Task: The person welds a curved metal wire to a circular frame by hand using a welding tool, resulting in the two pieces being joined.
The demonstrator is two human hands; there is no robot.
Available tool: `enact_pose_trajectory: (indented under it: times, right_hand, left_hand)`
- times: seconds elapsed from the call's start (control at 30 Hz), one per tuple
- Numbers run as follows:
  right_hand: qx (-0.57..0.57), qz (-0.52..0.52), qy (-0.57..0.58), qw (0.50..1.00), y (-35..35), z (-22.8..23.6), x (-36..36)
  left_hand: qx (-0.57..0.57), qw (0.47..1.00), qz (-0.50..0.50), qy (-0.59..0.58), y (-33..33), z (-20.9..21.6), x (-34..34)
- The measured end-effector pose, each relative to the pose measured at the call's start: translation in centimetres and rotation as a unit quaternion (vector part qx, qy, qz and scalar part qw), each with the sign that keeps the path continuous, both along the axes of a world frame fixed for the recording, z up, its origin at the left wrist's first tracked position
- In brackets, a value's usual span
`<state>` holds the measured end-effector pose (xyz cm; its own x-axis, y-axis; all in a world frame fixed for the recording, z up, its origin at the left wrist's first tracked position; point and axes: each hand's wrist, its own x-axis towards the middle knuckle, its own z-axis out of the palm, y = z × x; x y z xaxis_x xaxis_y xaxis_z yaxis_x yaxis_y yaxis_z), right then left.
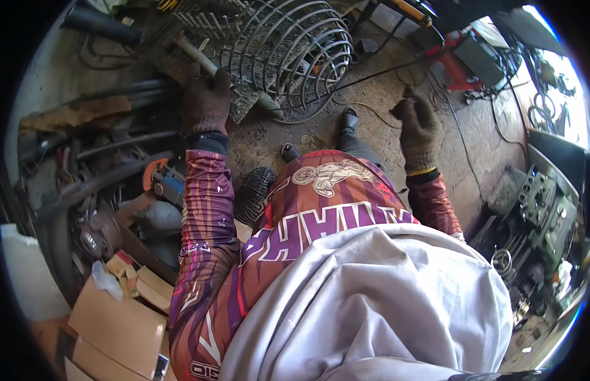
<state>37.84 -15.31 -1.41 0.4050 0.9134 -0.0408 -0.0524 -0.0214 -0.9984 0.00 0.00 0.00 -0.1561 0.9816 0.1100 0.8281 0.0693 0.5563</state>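
The gloved left hand [206, 101] rests flat on the wire cage [288, 47]: probably stiff, light, best held by its rim. The right hand [419, 130] hangs half-curled, holding nothing.

Rough, stained concrete floor [288, 136], gritty and dark with oil. Along the left, a heap of metal bars and pipes [117, 101] against a pale wall [47, 70]. Flattened cardboard boxes [117, 317] at lower left, beside an orange-guarded grinder [158, 178]. Black cables [384, 70] trailing across the ground toward a red machine [457, 60] at upper right. Grey engine parts [539, 209] stacked along the right edge. Bright daylight pouring in from the far right opening [562, 82].
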Motion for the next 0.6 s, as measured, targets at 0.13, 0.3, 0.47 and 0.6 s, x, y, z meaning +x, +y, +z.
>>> enact_pose_trajectory:
  times: [0.13,0.3,0.47,0.6]
  right_hand:
    - [-0.079,0.025,0.044,0.996,-2.9,-2.3,-3.5]
    - [-0.167,0.115,-0.025,0.979,-3.4,-1.2,-5.9]
    - [-0.103,0.164,-0.142,0.971,-1.5,-1.8,-4.2]
    - [-0.107,0.167,-0.161,0.967,-1.3,-3.5,-1.8]
  left_hand:
    - [0.014,1.000,-0.005,-0.004,-0.5,0.0,-0.6]
    - [0.025,1.000,0.001,0.005,-1.3,0.7,-0.6]
    - [0.027,0.999,0.008,0.019,-0.8,0.3,-0.8]
    - [0.044,0.999,0.014,0.018,-0.5,-1.2,-1.7]
